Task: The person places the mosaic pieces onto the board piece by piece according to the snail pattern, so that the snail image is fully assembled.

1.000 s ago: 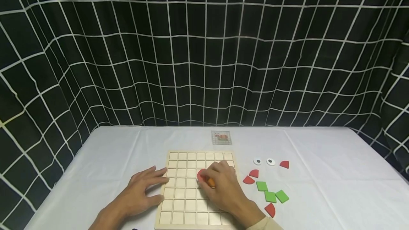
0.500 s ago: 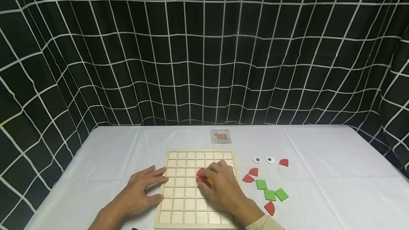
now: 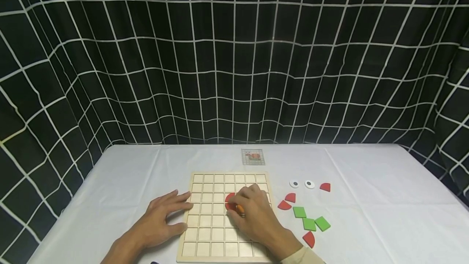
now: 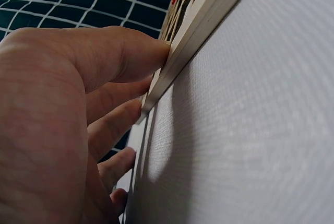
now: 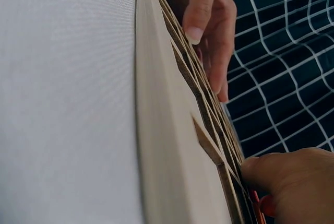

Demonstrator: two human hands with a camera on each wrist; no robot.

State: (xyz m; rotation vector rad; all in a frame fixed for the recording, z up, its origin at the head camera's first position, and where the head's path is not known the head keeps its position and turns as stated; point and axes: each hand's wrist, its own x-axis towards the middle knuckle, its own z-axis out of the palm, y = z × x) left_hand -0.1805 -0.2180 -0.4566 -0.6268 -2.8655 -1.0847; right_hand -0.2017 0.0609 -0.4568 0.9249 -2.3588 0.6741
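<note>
In the head view my left hand [image 3: 159, 220] lies at the left edge of the pale wooden grid board [image 3: 206, 235], its fingers spread and tips touching the frame. Over the board's middle, my right hand [image 3: 255, 216] has curled fingers, with thumb and forefinger at a flat red quarter-circle piece [image 3: 229, 206]. Just above that one, another red quarter-circle piece [image 3: 229, 196] lies in a cell. An orange patch shows between thumb and fingers; what it is I cannot tell. The left wrist view shows my left thumb [image 4: 133, 54] against the board's side.
On the white-covered table, right of the board, lie loose red quarter-circle pieces [image 3: 309, 239], several green squares [image 3: 309, 224] and two white eye discs [image 3: 309, 184]. A small clear picture card [image 3: 253, 157] lies behind the board. A dark curtain with white grid lines [image 3: 234, 60] surrounds the table.
The lower red piece has shifted slightly under my right fingertips and sits lined up below the upper one. My left hand stays put.
</note>
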